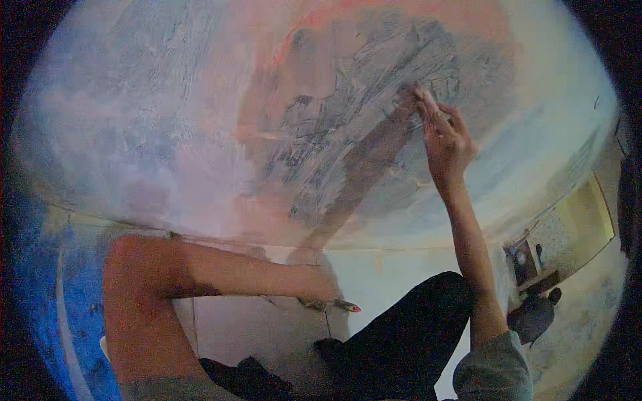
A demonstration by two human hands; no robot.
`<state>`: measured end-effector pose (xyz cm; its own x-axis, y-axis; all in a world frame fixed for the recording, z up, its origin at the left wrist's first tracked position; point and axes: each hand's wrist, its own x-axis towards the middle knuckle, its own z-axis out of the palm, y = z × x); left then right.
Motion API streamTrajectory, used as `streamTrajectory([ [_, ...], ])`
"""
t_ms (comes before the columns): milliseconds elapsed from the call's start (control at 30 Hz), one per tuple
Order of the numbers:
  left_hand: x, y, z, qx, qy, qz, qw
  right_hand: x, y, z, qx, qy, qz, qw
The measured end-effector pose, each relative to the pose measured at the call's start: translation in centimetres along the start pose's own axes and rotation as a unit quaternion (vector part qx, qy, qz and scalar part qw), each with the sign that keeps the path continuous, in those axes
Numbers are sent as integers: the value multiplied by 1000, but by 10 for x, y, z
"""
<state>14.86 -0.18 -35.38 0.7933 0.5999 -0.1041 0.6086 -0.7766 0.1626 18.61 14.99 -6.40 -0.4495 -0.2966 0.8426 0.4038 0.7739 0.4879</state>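
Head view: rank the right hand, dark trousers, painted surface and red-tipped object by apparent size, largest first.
1. Painted surface
2. Dark trousers
3. Right hand
4. Red-tipped object, judged by its visible part

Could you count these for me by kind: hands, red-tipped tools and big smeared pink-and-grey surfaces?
Hands: 2 (left hand, right hand)
Red-tipped tool: 1
Big smeared pink-and-grey surface: 1
Total: 4

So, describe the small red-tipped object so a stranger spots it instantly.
Start at the broad, smeared grey-pink surface. Below it is the left grip; a slim, dark object shows at its edge. Its red tip sets it apart from the black trouser leg.
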Motion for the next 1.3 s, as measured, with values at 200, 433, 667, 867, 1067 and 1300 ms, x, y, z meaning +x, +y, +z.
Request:
streamTrajectory([
  [200, -15, 20, -25, -19, -4, -32, 999, 65, 5, -7, 15, 83, -27, 996],
  [433, -9, 15, -42, -66, 37, -13, 997, 31, -30, -2, -4, -21, -150, 989],
  [667, -38, 17, -36, -101, 195, 78, 972, 37, -16, -1, -45, 62, -5, 997],
  [867, -31, 29, -47, -220, -75, -109, 967, 21, -14, 2, 50, -17, -143, 988],
  [1067, -22, 22, -47, 30, 71, -33, 996, 14, -2, -2, 33, 27, -15, 999],
  [1300, -26, 33, -59, -130, -80, -103, 983, -10, -1, 9, 51, -31, -160, 985],
])
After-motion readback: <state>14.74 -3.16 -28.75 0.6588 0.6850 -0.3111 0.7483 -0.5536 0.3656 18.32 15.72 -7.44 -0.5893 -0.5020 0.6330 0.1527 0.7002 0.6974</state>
